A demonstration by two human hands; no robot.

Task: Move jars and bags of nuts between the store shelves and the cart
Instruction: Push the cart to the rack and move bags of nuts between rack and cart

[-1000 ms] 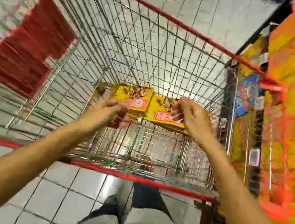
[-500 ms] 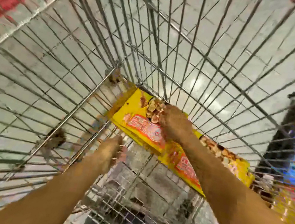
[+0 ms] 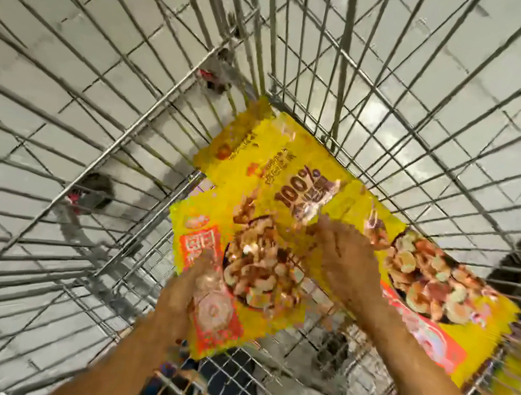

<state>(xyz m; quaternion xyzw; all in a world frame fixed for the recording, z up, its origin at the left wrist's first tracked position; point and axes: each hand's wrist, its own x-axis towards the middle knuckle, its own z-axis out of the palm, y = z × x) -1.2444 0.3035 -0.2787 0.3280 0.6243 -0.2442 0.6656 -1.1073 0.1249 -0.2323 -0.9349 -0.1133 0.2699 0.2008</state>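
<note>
Bags of nuts (image 3: 266,233) looked soft, crinkly and slippery; left hand (image 3: 180,298) gripped one's lower edge, right hand (image 3: 344,267) pinched the middle inside the cart (image 3: 146,128).

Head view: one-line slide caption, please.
Both hands, left and right, on yellow nut bags lying in the wire cart.

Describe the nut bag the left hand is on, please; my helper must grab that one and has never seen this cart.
Look at the wire cart floor, where yellow nut bags lie overlapping. The near-left bag lies on top, its orange corner under the left hand.
</note>
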